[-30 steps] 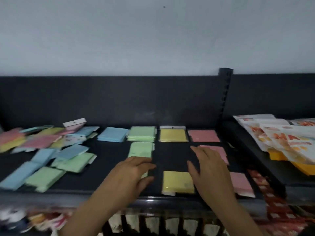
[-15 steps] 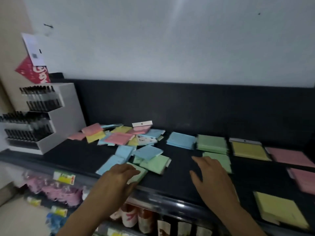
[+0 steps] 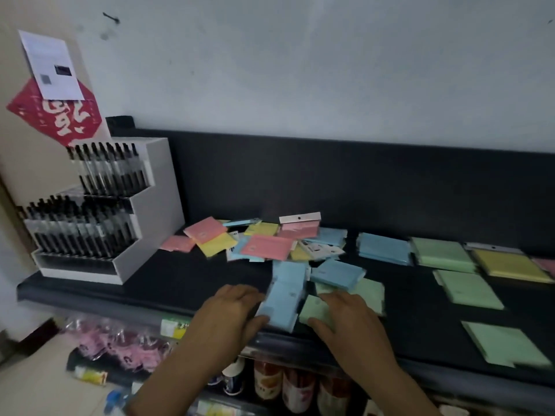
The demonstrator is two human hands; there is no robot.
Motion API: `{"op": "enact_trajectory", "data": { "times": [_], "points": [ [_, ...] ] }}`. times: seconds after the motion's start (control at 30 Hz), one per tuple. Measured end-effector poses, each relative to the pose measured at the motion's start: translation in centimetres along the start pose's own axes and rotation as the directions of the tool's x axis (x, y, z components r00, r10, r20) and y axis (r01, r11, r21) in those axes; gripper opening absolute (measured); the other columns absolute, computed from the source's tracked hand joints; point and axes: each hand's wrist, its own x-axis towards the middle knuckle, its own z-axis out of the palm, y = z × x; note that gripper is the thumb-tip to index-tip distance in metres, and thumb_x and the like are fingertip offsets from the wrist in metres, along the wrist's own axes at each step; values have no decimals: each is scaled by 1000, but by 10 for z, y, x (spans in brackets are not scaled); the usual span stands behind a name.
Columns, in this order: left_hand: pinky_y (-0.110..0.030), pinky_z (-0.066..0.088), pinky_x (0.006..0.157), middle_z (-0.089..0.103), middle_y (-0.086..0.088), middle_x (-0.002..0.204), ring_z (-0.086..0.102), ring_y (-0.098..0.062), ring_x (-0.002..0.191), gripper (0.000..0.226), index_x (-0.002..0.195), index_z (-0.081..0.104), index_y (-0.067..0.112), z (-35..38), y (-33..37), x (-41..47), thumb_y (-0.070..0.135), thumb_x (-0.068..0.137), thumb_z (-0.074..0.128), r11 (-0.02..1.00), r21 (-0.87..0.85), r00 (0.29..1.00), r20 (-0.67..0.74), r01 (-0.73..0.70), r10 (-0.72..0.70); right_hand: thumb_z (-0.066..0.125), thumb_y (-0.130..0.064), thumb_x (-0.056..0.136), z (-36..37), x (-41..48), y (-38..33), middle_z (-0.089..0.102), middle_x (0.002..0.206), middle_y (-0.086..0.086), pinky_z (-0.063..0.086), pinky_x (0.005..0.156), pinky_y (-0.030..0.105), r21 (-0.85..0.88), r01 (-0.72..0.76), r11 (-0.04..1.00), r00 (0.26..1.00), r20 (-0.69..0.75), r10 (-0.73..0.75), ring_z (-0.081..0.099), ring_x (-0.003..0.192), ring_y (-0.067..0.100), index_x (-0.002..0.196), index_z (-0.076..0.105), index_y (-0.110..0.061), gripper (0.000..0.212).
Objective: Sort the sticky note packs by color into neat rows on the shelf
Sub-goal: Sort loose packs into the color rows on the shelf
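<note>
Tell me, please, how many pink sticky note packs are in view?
5: leftmost pink pack, tilted pink pack beside it, mid-pile pink pack, pink pack with white header, pink pack at the right edge. More may lie hidden underneath.

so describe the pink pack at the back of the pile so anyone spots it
Right of the white pen display lies a jumbled pile of packs. The pink pack is at its back edge; unlike its neighbours, it carries a white holed hang strip.

bare shelf [image 3: 168, 280] between pen display [image 3: 120, 223] and jumbled packs [image 3: 264, 244] (display walls the left end).
</note>
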Motion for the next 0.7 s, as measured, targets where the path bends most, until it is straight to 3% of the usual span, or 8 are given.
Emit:
{"op": "enact_trajectory", "data": {
  "times": [0.07, 0.13, 0.2, 0.3, 0.47, 0.53, 0.63, 0.7],
  "points": [
    [-29, 50, 84, 60, 8, 120, 56, -18, 106, 56, 119, 61, 24, 6, 5, 10, 60, 82, 40, 992, -114, 998, 4, 60, -60, 49, -47, 90, 8, 2, -7, 54, 122, -6, 41, 90, 29, -34, -26, 999, 999, 29, 27, 45, 112, 17, 122, 53, -26, 38],
    [-28, 42, 95, 50, 7, 132, 45, -17, 119, 59, 131, 51, 24, 14, 10, 21, 61, 85, 45, 958, -244, 989, 39, 151, -146, 51, -47, 89, 12, 6, -10, 56, 121, -6, 43, 90, 31, -69, -56, 996, 996, 63, 60, 45, 111, 18, 116, 58, -25, 36],
    [-29, 39, 100, 44, 4, 137, 40, -19, 122, 66, 136, 42, 22, 21, 15, 31, 62, 83, 49, 944, -262, 978, 113, 200, -176, 57, -47, 85, 12, 13, -9, 58, 120, -5, 45, 87, 32, -87, -71, 994, 992, 100, 79, 47, 110, 18, 115, 60, -24, 37],
    [-34, 41, 96, 46, -4, 133, 41, -23, 119, 74, 134, 41, 16, 28, 18, 39, 61, 78, 58, 953, -176, 945, 262, 246, -196, 68, -47, 75, 13, 25, -8, 61, 112, -2, 44, 80, 30, -154, -69, 986, 983, 157, 94, 51, 106, 19, 107, 63, -22, 40],
    [-28, 45, 88, 55, -6, 125, 53, -21, 112, 60, 127, 50, 13, 18, 10, 44, 40, 76, 68, 944, -191, 935, 288, 267, -206, 65, -45, 80, 14, 31, -7, 64, 108, 4, 44, 78, 30, -243, -81, 967, 985, 131, 116, 55, 103, 22, 109, 64, -21, 38],
    [-29, 47, 85, 59, -5, 119, 56, -20, 106, 57, 124, 52, 12, 13, 6, 43, 36, 75, 67, 948, -158, 936, 270, 276, -227, 61, -43, 84, 17, 27, -10, 66, 103, 5, 43, 72, 31, -256, -48, 966, 996, 67, 67, 58, 98, 24, 106, 64, -18, 34],
    [-29, 47, 81, 63, -4, 112, 59, -21, 100, 55, 120, 54, 12, 5, 4, 39, 38, 73, 65, 948, -119, 941, 206, 295, -267, 75, -39, 71, 21, 22, -10, 69, 71, 0, 38, 48, 26, -303, -11, 953, 999, -33, 1, 65, 63, 20, 78, 68, -17, 23],
    [-28, 43, 79, 62, -4, 113, 58, -21, 102, 53, 119, 55, 11, -2, 3, 37, 37, 74, 65, 938, -171, 951, 120, 301, -284, 66, -33, 82, 22, 18, -6, 71, 77, 0, 47, 52, 28, -214, -25, 976, 998, -61, 12, 66, 65, 20, 88, 68, -18, 17]
  ]
}}
